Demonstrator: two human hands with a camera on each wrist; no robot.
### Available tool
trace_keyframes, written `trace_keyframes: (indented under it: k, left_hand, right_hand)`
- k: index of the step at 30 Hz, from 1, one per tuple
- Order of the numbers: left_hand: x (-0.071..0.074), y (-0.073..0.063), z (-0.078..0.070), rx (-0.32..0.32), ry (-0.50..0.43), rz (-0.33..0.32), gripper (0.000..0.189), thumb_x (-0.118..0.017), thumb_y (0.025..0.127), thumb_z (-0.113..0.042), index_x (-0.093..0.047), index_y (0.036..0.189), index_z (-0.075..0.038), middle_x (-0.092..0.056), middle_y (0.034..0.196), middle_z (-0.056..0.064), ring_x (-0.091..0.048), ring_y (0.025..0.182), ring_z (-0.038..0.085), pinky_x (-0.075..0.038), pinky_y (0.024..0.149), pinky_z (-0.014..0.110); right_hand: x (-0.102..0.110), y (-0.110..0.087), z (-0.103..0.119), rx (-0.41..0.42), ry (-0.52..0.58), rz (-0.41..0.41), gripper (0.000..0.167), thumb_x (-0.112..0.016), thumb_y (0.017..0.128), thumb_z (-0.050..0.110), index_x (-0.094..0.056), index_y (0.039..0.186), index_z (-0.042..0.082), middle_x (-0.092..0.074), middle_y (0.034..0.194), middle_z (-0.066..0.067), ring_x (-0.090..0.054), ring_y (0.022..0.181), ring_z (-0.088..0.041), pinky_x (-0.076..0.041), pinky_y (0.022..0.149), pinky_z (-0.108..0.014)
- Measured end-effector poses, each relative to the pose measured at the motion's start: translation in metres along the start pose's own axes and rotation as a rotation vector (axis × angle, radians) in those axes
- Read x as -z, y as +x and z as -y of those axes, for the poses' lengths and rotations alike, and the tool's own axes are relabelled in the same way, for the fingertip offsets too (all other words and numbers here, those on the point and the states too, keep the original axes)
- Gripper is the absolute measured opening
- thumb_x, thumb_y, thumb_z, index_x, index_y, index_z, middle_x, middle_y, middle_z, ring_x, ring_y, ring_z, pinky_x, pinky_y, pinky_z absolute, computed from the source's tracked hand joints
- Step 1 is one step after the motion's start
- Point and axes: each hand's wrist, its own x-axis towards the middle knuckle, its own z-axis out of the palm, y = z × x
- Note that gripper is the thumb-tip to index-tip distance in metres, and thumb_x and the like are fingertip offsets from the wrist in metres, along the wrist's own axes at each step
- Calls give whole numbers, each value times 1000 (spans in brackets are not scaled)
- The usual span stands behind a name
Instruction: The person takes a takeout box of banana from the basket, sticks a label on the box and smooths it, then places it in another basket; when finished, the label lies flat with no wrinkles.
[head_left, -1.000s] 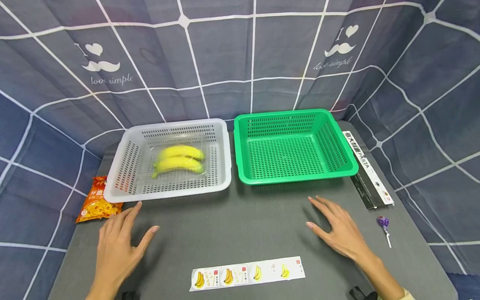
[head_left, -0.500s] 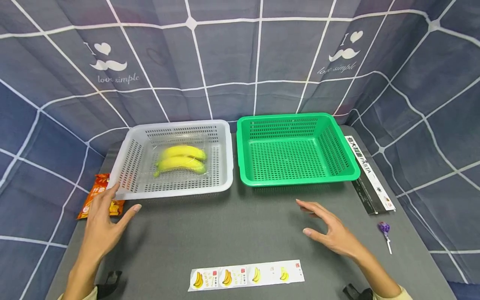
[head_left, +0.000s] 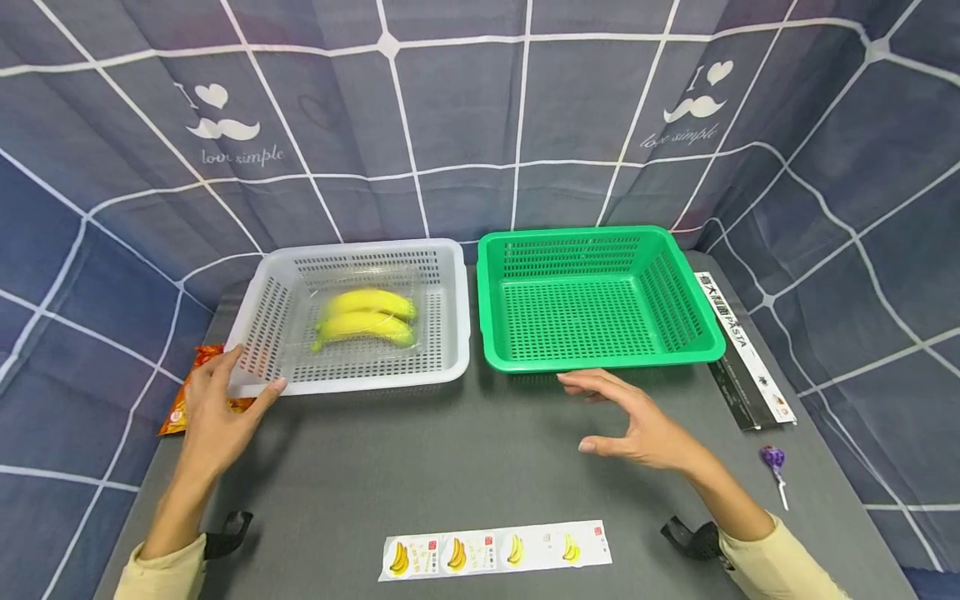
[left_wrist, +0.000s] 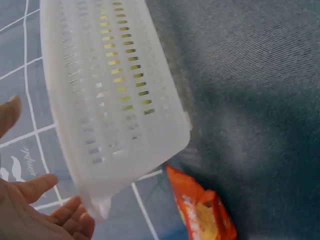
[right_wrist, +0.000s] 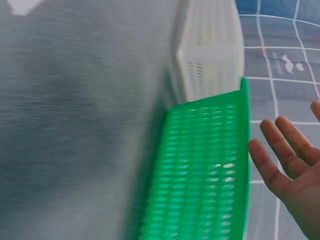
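My left hand [head_left: 219,421] is at the near left corner of the white plastic basket [head_left: 375,383], fingers at its left rim and thumb over the front rim. In the left wrist view, the fingers lie right beside the corner of the white basket [left_wrist: 165,135]. Inside the basket are two bananas [head_left: 363,326] in a clear plastic tray. My right hand [head_left: 637,421] hovers in front of the green basket [head_left: 600,364], fingers loosely bent with nothing between them. In the right wrist view, its fingertips are near the rim of the green basket [right_wrist: 244,130].
An orange snack bag [head_left: 178,412] lies partly under the left hand and basket. A black and white pasta box [head_left: 746,354] and a purple lollipop [head_left: 772,458] lie at the right. A strip of banana stickers [head_left: 495,550] lies near the front. Grey curtains [head_left: 450,108] stand behind.
My left hand has moved left and forward to the white basket's corner. The right hand has moved left and forward, closer to the green basket. The camera view shifted slightly.
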Motion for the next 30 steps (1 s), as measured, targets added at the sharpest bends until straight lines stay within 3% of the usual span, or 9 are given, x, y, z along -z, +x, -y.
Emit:
trace_keyframes:
  k: [7,13,17,23,30]
  left_hand:
    - [-7,5,10,-46,27,-31,80,-84,77,-18,-44,143,3,-38,139,35,-28,127,54,-18,100,65]
    - [-6,13,13,-82,20,-69,84,-86,71,-14,-44,142,6,-40,135,36,-32,124,53,-20,101,63]
    - [-3,14,16,-60,34,-34,87,-87,71,-19,-44,141,8,-35,139,37,-27,129,54,-16,104,66]
    - [0,16,20,-21,35,11,89,-85,73,-25,-41,142,9,-32,144,35,-23,132,55,-16,103,67]
    - [-1,18,20,4,28,59,90,-83,77,-30,-38,144,9,-28,147,33,-19,134,53,-14,103,68]
  right_hand:
    - [8,41,8,-59,34,56,73,-81,78,8,-48,143,10,-53,138,-6,-55,123,-23,-48,97,-39]
    - [5,83,12,-85,74,99,72,-80,81,10,-47,145,18,-52,140,1,-55,124,-18,-46,100,-48]
    - [0,112,10,-91,90,128,70,-79,82,17,-48,145,19,-52,141,-1,-56,123,-20,-43,101,-53]
    - [-4,161,7,-104,49,207,65,-76,86,26,-48,144,19,-52,138,-2,-56,123,-27,-46,100,-50]
    - [-8,211,-10,-179,-42,307,65,-76,86,34,-49,144,25,-50,138,3,-54,123,-25,-47,98,-48]
